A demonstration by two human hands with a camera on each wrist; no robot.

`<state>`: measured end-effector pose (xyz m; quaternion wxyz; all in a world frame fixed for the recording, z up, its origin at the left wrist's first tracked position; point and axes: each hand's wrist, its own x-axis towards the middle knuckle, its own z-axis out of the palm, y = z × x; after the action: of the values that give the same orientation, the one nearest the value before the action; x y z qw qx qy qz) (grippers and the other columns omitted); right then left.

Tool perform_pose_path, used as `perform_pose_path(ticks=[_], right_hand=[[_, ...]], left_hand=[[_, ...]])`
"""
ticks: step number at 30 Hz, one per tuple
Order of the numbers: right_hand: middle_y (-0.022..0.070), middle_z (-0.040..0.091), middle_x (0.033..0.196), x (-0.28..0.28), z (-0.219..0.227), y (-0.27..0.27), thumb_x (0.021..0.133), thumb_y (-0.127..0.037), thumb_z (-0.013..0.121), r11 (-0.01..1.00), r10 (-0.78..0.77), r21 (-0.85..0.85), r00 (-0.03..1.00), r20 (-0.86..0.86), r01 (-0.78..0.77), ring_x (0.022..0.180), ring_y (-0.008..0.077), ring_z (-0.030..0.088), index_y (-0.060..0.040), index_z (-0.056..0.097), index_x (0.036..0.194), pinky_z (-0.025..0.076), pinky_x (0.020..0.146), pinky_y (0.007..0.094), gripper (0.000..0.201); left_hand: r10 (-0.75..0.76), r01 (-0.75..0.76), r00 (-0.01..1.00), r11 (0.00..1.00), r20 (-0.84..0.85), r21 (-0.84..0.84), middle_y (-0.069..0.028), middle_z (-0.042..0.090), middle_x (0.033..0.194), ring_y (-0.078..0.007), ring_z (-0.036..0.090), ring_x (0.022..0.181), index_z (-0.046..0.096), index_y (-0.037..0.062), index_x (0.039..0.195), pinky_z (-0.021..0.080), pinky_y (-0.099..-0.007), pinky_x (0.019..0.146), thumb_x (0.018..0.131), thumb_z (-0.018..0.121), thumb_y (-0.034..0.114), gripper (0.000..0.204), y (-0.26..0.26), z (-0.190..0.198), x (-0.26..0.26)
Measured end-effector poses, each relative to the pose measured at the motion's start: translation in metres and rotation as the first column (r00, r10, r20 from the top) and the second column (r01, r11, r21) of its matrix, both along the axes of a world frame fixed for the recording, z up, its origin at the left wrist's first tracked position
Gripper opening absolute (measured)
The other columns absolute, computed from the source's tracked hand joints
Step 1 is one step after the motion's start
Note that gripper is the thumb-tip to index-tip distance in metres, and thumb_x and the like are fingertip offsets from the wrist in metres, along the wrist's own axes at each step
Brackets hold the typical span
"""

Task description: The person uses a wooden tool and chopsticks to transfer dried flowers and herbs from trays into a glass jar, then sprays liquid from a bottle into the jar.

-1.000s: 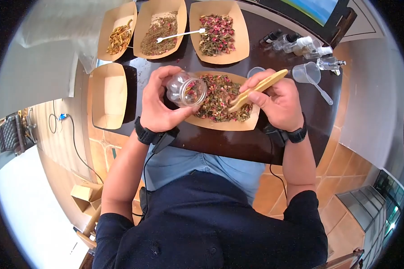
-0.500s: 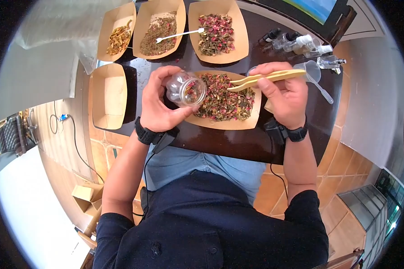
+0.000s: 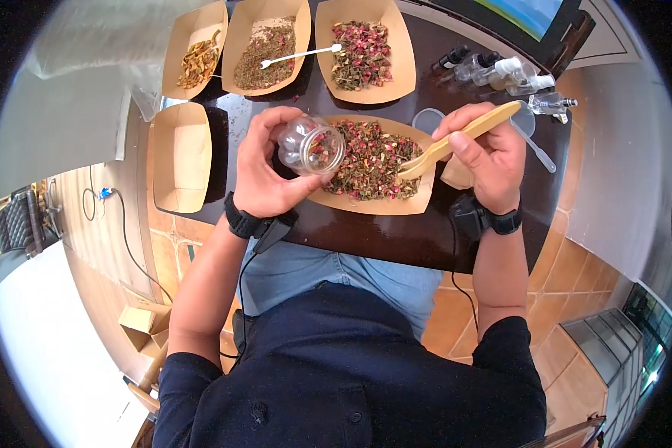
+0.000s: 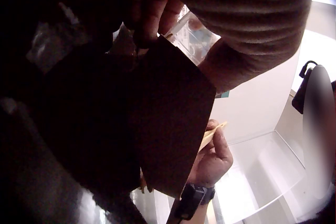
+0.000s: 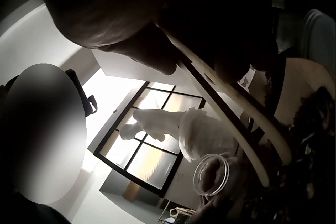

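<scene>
My left hand [image 3: 265, 175] grips a clear ribbed jar [image 3: 295, 142], tipped with its open mouth facing right over the tray's left end. Petals and leaf bits show inside the jar. With thumb and fingers, my right hand [image 3: 493, 168] holds wooden tongs [image 3: 474, 133]. Their tips reach into the dried flower and leaf mix [image 3: 369, 160] at the right side of a brown paper tray [image 3: 377, 207]. In the right wrist view the tongs [image 5: 231, 121] show two slightly parted prongs against the mix, with the jar's mouth [image 5: 211, 174] beyond.
Three paper trays stand at the back: one of yellowish dried pieces [image 3: 198, 63], one of fine crumbs [image 3: 265, 63], one of rosebuds [image 3: 362, 56]. A white stick [image 3: 302, 57] bridges two. Another tray [image 3: 181, 160] sits left, small bottles [image 3: 508, 69] and a long-handled clear cup [image 3: 526, 119] right.
The tongs were in the mix, then rose above it pointing left toward the jar, and now dip into its right side. My right hand has shifted right; the left hand and jar barely moved.
</scene>
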<state>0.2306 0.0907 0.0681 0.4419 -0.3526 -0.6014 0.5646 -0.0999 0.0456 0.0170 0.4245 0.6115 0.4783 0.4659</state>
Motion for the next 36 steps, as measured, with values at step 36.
perform_pose_path(ticks=[36], right_hand=[[0.0131,0.077,0.117,-0.020,-0.010,-0.003,0.103,-0.001,0.073,0.997,0.054,0.064,0.998,-0.041,-0.051,0.101,0.0179,0.075,0.0035,0.072,0.119,0.061,0.088,0.0315,0.017]], left_hand=[[0.007,-0.007,1.000,1.000,-0.029,-0.007,-0.0135,0.066,0.129,-0.0223,0.070,0.120,0.052,-0.0025,0.140,0.056,-0.0362,0.107,0.068,0.100,0.007,0.087,0.000,0.000,-0.001]])
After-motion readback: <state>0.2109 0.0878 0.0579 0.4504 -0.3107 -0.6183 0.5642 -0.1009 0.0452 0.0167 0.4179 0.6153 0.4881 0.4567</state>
